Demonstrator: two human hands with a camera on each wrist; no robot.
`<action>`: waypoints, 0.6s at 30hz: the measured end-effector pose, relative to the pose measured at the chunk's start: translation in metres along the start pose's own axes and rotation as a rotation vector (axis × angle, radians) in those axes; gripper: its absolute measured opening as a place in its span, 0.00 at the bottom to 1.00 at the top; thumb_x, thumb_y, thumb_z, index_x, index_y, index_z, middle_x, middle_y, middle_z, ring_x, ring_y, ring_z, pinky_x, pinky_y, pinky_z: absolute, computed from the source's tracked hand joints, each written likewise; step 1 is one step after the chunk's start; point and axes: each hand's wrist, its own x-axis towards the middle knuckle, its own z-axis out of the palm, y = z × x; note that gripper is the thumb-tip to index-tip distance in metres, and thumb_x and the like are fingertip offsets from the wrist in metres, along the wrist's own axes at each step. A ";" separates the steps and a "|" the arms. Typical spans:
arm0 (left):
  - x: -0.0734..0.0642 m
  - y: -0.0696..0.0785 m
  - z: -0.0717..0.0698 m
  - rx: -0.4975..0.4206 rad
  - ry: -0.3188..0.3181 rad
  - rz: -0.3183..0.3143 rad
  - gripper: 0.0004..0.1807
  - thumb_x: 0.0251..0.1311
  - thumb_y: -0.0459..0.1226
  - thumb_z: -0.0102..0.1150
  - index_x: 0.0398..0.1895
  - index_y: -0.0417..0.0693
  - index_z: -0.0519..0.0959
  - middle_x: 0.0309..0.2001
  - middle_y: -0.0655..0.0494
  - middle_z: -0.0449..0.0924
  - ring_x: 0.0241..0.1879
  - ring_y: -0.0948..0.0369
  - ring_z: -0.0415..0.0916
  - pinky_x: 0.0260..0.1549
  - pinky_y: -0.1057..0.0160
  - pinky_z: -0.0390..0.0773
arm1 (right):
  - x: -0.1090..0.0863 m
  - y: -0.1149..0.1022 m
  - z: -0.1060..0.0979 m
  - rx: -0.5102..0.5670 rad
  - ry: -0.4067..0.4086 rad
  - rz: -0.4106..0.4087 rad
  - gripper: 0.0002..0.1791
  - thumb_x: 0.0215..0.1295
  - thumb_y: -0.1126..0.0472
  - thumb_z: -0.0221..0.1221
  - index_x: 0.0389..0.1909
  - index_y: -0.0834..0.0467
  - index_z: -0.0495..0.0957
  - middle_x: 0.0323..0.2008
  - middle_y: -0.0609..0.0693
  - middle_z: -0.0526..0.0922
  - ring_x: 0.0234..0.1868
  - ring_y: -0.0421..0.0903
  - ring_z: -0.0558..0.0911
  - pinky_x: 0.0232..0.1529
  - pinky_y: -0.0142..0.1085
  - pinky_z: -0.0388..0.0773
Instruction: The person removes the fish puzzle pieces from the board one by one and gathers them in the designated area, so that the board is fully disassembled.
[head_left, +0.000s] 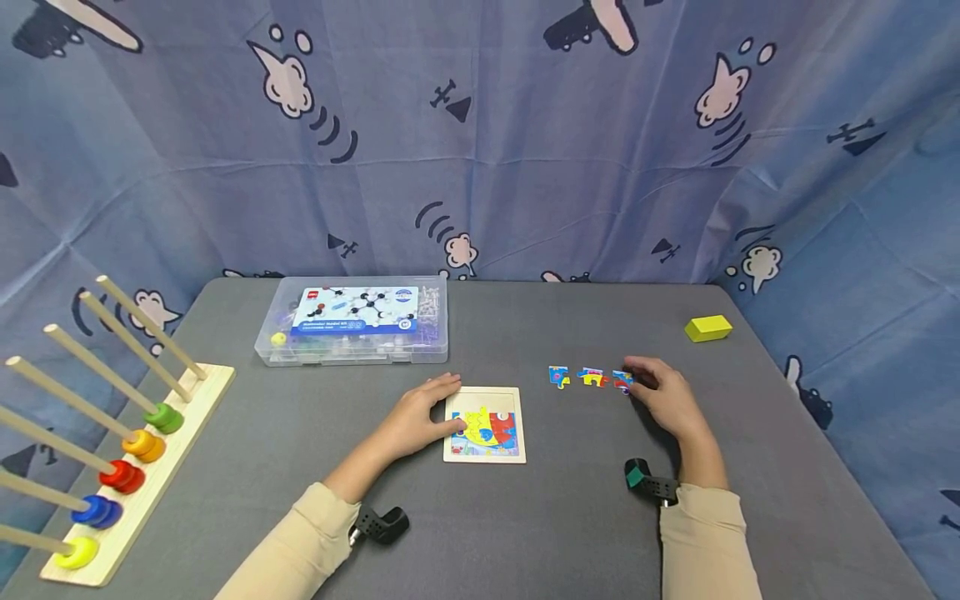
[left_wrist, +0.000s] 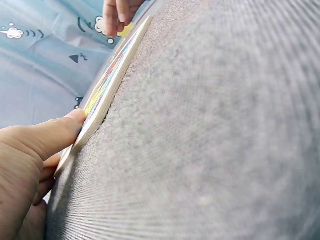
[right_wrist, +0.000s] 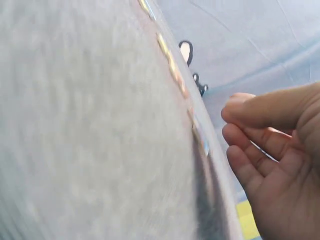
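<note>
A square wooden jigsaw board (head_left: 484,392) lies on the grey table, partly filled with yellow, red and blue pieces. My left hand (head_left: 417,421) holds its left side, thumb over the rim and fingers by the far left corner; the left wrist view shows the thumb (left_wrist: 60,132) on the edge. Right of the board, loose puzzle pieces lie in a row: a blue one (head_left: 558,377), a yellow-and-red one (head_left: 592,377) and a red-and-blue one (head_left: 622,380). Over this last piece hovers my right hand (head_left: 666,398), fingers loosely bent; in the right wrist view they are apart from it.
A clear plastic molecular model kit box (head_left: 352,350) stands at the back left. Along the left side is a wooden peg stand (head_left: 168,450) with coloured rings. A yellow block (head_left: 708,328) sits at the far right. A patterned blue curtain (head_left: 480,142) hangs behind the table.
</note>
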 end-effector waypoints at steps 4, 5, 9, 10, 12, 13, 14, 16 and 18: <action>-0.001 0.001 -0.001 -0.008 0.000 0.006 0.34 0.53 0.45 0.67 0.62 0.38 0.72 0.66 0.50 0.69 0.69 0.53 0.60 0.68 0.50 0.60 | -0.001 -0.014 0.001 0.047 -0.016 -0.018 0.24 0.66 0.68 0.54 0.63 0.68 0.67 0.61 0.68 0.69 0.62 0.64 0.69 0.59 0.58 0.67; -0.001 0.001 -0.001 -0.009 0.000 0.007 0.34 0.53 0.45 0.67 0.62 0.38 0.72 0.66 0.50 0.69 0.69 0.52 0.60 0.68 0.50 0.60 | -0.001 -0.018 0.002 0.061 -0.025 -0.022 0.25 0.66 0.67 0.55 0.63 0.67 0.67 0.61 0.68 0.69 0.62 0.64 0.68 0.60 0.58 0.67; -0.002 0.001 -0.002 0.002 -0.010 0.006 0.34 0.54 0.46 0.67 0.62 0.38 0.71 0.66 0.49 0.68 0.70 0.52 0.59 0.67 0.50 0.61 | 0.001 -0.032 0.009 0.090 -0.057 -0.070 0.25 0.66 0.65 0.57 0.63 0.66 0.67 0.61 0.66 0.70 0.62 0.63 0.69 0.60 0.57 0.67; -0.002 0.001 -0.003 0.005 -0.014 0.006 0.35 0.54 0.46 0.66 0.63 0.38 0.71 0.66 0.50 0.68 0.70 0.53 0.59 0.67 0.50 0.61 | 0.002 -0.036 0.011 0.104 -0.068 -0.086 0.25 0.65 0.65 0.57 0.63 0.66 0.67 0.61 0.66 0.70 0.62 0.63 0.70 0.60 0.57 0.68; -0.002 0.001 -0.003 0.016 -0.026 0.007 0.35 0.55 0.46 0.66 0.63 0.38 0.70 0.67 0.49 0.67 0.70 0.53 0.58 0.68 0.50 0.61 | 0.003 -0.045 0.016 0.124 -0.094 -0.122 0.25 0.65 0.65 0.58 0.62 0.67 0.68 0.60 0.66 0.71 0.61 0.63 0.71 0.59 0.56 0.70; -0.002 0.002 -0.004 0.020 -0.034 0.006 0.35 0.55 0.46 0.65 0.63 0.38 0.70 0.67 0.49 0.67 0.70 0.53 0.58 0.68 0.50 0.60 | 0.003 -0.050 0.018 0.138 -0.109 -0.140 0.25 0.64 0.65 0.58 0.62 0.67 0.68 0.59 0.66 0.72 0.60 0.63 0.71 0.59 0.56 0.70; -0.002 0.002 -0.004 0.023 -0.042 0.007 0.35 0.56 0.46 0.65 0.64 0.38 0.70 0.67 0.49 0.67 0.70 0.52 0.58 0.68 0.50 0.60 | 0.003 -0.055 0.021 0.148 -0.127 -0.156 0.25 0.64 0.65 0.58 0.62 0.67 0.69 0.59 0.66 0.72 0.60 0.63 0.71 0.59 0.55 0.70; -0.001 0.005 -0.006 0.033 -0.060 0.011 0.35 0.56 0.46 0.65 0.64 0.38 0.69 0.68 0.49 0.66 0.71 0.52 0.57 0.68 0.49 0.59 | 0.003 -0.067 0.027 0.168 -0.160 -0.189 0.25 0.64 0.64 0.59 0.61 0.67 0.69 0.59 0.65 0.72 0.60 0.62 0.72 0.60 0.55 0.69; -0.001 0.007 -0.008 0.052 -0.083 0.011 0.37 0.56 0.47 0.64 0.65 0.37 0.68 0.69 0.49 0.64 0.71 0.52 0.56 0.69 0.49 0.57 | 0.002 -0.078 0.034 0.178 -0.186 -0.224 0.25 0.64 0.64 0.59 0.61 0.66 0.70 0.59 0.63 0.73 0.60 0.61 0.72 0.60 0.55 0.69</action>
